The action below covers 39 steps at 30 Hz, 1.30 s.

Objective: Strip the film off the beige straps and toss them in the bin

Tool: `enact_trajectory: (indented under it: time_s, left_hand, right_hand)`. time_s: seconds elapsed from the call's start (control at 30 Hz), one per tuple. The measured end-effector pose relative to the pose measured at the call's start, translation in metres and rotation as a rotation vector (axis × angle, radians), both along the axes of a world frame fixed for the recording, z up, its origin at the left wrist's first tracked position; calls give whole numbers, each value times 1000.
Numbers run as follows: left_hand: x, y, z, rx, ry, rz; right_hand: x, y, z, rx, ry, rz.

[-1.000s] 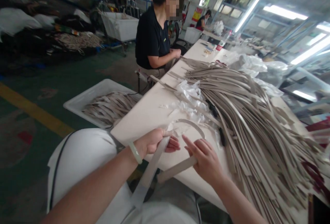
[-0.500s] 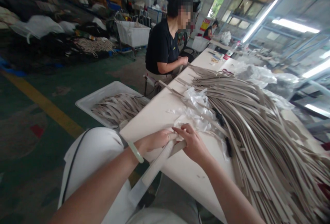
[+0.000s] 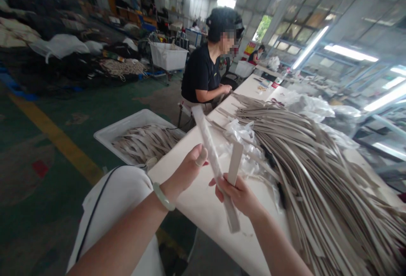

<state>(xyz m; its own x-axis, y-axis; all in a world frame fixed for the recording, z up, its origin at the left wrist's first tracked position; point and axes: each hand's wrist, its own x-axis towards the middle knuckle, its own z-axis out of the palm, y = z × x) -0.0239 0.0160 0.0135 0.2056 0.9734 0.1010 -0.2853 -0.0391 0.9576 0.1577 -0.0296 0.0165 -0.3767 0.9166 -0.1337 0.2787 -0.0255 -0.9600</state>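
A long pale strip in a translucent cover [image 3: 207,138] slants across the middle, its upper end above the table edge and its lower end below my right hand. My right hand [image 3: 233,191] is closed around it. From the same grip a short flat beige strap end [image 3: 235,161] sticks up; whether it belongs to the long strip I cannot tell. Just left of the strip, apart from it, is my left hand [image 3: 192,164], fingers loosely bent and thumb raised, with a pale band on the thumb and nothing visible in it.
A large heap of beige straps [image 3: 311,161] covers the table's right side, beside crumpled clear plastic [image 3: 239,132]. A white bin [image 3: 109,134] of strap pieces stands on the floor at left. A co-worker in a black shirt [image 3: 199,70] sits beyond it along the white table [image 3: 177,161].
The strip, earlier low between both hands and pointing toward my lap, has swung upright in my right hand. My left hand has come off it and moved left. The view has shifted slightly.
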Motion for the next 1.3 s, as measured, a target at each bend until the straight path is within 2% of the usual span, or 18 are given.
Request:
enact_trajectory:
  time_s: [0.1,0.17,0.23,0.3,0.4,0.47,0.57,0.67,0.8,0.9,1.0,1.17,1.3]
  left_hand:
    - [4,6,0,-46,-130,140]
    - [7,10,-2,-99,-188,262]
    - [12,9,-8,-152,-208,326]
    - [18,3,-15,-182,-182,303]
    - [27,-9,-27,-235,-111,138]
    - [30,-13,-32,-281,-107,91]
    - [23,-9,-30,-278,-139,203]
    - [9,3,-21,-221,-219,264]
    - [-7,13,-8,-150,-327,391]
    - [-8,13,-3,-175,-403,447]
    - [-3,8,-5,-217,-425,386]
    - [6,0,-14,-280,-288,275]
    - [1,0,-14,-167,-145,338]
  right_hand:
    - [-14,-12,-9,-161,75,-57]
    - [-23,-18,-17,-198,108,-118]
    - [-32,-20,-25,-190,127,-186]
    - [-38,-16,-29,-164,156,-264]
    - [-42,-5,-31,-134,220,-360]
    - [-41,1,-32,-115,239,-370]
    - [-34,3,-34,-159,177,-292]
    - [-27,-3,-36,-179,83,-216]
    - [-25,-18,-35,-206,92,-101]
    - [-31,-27,-34,-230,95,-66]
    - [-40,-29,-35,-192,106,-117]
    - [-49,-19,-39,-89,174,-328]
    - [-44,-16,-38,-158,137,-342]
